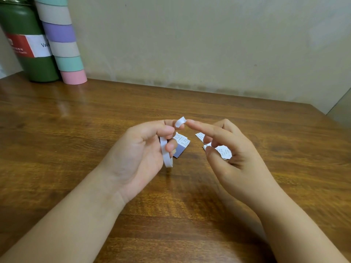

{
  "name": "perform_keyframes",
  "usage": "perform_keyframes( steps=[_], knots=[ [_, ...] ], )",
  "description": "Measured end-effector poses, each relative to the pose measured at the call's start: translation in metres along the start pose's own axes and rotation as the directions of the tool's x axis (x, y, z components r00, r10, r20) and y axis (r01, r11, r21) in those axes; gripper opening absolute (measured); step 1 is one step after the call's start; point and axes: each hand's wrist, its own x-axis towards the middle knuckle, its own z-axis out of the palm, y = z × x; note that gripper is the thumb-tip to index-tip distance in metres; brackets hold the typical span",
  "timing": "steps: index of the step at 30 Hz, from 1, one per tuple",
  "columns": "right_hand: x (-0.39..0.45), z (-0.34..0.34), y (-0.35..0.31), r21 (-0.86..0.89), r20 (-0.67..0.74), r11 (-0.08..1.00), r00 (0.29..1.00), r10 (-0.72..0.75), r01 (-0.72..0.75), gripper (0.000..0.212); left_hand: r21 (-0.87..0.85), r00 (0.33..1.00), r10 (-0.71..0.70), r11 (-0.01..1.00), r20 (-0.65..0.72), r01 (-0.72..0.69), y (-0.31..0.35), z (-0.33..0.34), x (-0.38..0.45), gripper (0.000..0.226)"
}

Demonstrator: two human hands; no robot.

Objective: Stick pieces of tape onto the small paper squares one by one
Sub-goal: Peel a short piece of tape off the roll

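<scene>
Left hand [140,149] grips thin white tape roll [166,154], tape piece [179,122] stuck at its fingertip. Right hand [233,152] pinches nothing, forefinger extended. Paper squares [182,142] on worktop [76,120] beneath.

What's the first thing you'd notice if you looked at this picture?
Two bare hands in the middle, above a brown wooden table. The left hand grips a thin white tape roll with a small white piece of tape sticking up at its fingertips, and the right hand points a finger at it. Far left, a tall pastel-striped tube leans beside a green bottle.
</scene>
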Motion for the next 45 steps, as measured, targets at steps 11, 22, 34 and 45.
perform_keyframes(
  steps=[11, 22, 34, 45],
  knots=[
    [0.001, -0.002, -0.005, -0.238, -0.304, 0.971, 0.95, -0.073, -0.001, 0.008, 0.191, 0.999, -0.016, 0.982, 0.037, 0.009, -0.004, 0.003, -0.002, 0.056],
    [0.001, -0.004, -0.002, -0.435, -0.302, 0.899, 0.933, -0.196, 0.048, 0.006, 0.337, 0.972, -0.096, 0.941, 0.215, 0.018, -0.006, 0.0, -0.001, 0.065],
    [0.0, 0.0, -0.004, -0.398, -0.334, 0.918, 0.932, -0.14, -0.005, 0.004, 0.576, 0.987, -0.025, 0.815, 0.158, -0.072, -0.008, 0.01, -0.007, 0.063],
    [0.001, 0.002, -0.004, -0.257, -0.338, 0.957, 0.94, 0.043, -0.136, 0.004, 0.864, 0.968, 0.099, 0.439, 0.229, -0.249, -0.018, 0.011, -0.007, 0.076]
  ],
)
